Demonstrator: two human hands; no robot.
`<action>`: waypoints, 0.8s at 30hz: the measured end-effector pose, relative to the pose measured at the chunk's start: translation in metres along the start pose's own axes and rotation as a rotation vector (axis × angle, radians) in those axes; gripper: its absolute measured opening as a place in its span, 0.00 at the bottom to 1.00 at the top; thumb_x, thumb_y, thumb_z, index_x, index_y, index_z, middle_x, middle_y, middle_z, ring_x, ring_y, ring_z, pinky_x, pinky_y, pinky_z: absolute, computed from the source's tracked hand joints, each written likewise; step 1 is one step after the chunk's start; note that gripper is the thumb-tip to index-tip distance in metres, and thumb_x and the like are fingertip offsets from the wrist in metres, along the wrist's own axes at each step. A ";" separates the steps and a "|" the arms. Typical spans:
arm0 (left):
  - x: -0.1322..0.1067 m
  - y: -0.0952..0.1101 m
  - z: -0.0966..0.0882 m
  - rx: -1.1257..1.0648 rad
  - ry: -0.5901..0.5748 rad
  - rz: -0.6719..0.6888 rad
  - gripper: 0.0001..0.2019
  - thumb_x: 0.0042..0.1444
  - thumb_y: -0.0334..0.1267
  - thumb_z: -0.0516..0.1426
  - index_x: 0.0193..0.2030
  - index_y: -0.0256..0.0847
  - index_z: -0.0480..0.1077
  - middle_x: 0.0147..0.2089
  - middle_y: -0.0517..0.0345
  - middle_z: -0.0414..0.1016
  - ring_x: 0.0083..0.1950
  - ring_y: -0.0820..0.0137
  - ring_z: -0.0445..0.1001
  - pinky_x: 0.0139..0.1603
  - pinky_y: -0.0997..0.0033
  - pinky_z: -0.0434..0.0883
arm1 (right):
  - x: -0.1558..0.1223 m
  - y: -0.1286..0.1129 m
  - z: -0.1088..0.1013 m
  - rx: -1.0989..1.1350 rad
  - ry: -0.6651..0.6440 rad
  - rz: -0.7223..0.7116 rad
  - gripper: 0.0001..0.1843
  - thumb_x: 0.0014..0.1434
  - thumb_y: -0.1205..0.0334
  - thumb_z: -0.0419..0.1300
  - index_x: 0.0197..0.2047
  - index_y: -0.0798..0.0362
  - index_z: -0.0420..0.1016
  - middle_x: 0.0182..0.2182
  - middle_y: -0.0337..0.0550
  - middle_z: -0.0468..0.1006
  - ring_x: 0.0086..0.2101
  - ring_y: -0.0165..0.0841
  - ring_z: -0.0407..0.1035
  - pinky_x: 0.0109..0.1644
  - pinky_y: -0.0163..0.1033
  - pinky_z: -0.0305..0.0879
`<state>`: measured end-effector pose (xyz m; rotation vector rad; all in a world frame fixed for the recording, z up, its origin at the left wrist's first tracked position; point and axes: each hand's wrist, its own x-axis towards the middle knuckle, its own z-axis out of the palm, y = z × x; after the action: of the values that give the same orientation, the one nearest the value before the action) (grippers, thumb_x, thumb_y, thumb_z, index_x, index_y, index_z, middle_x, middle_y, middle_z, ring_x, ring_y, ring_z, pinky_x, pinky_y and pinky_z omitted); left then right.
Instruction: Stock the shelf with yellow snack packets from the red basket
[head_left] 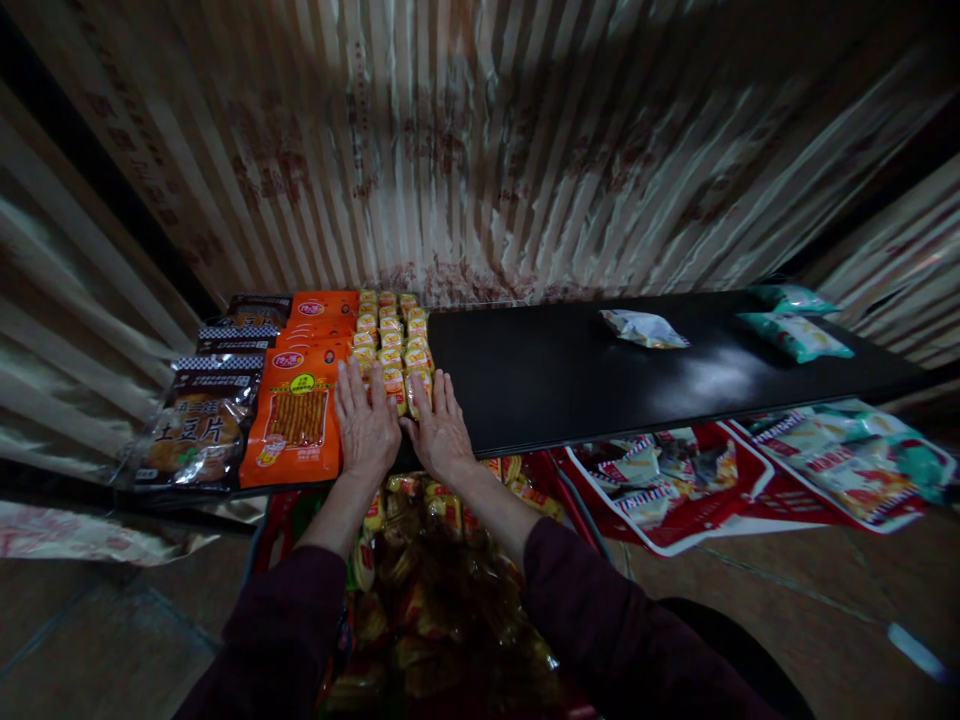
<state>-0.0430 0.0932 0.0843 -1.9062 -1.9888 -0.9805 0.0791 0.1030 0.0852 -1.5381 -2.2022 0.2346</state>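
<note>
Small yellow-wrapped snack packets [390,340] stand in stacked rows on the black shelf [510,400]. My left hand [367,420] lies flat against the front of these rows, fingers stretched out, beside an orange snack bag [296,415]. Next to it my right hand [439,425] also rests with fingers extended on the front and right side of the packets. The two thumbs nearly meet. Neither hand is closed round anything, and the palms hide some of the front packets.
Dark potato-slice bags [196,425] fill the shelf's left end. A white packet [645,328] and teal packets [799,335] lie further right. Below are a container of loose yellow packets [420,600] and red-and-white bags [667,490]. A striped wrapped sheet [465,150] hangs behind.
</note>
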 end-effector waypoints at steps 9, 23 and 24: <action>0.000 0.001 -0.006 -0.043 0.019 0.011 0.25 0.61 0.37 0.46 0.65 0.30 0.55 0.70 0.35 0.46 0.72 0.54 0.36 0.67 0.47 0.48 | -0.010 0.003 0.001 0.016 0.039 -0.040 0.36 0.61 0.61 0.54 0.69 0.55 0.45 0.68 0.60 0.35 0.67 0.50 0.29 0.64 0.57 0.48; -0.067 -0.005 -0.041 -0.304 0.015 0.323 0.22 0.60 0.30 0.46 0.61 0.33 0.59 0.64 0.40 0.61 0.70 0.62 0.49 0.65 0.52 0.57 | -0.093 -0.024 0.003 0.200 0.093 -0.322 0.34 0.57 0.71 0.48 0.67 0.63 0.49 0.68 0.59 0.43 0.67 0.43 0.31 0.66 0.57 0.46; -0.077 -0.004 -0.044 -0.327 -0.013 0.321 0.22 0.59 0.29 0.46 0.61 0.34 0.60 0.64 0.41 0.62 0.70 0.62 0.50 0.65 0.53 0.57 | -0.102 -0.026 0.006 0.221 0.074 -0.324 0.35 0.57 0.71 0.49 0.67 0.63 0.48 0.67 0.60 0.44 0.67 0.43 0.32 0.66 0.57 0.46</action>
<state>-0.0488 0.0056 0.0720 -2.3101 -1.5295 -1.2579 0.0831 -0.0001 0.0634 -1.0404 -2.2418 0.3009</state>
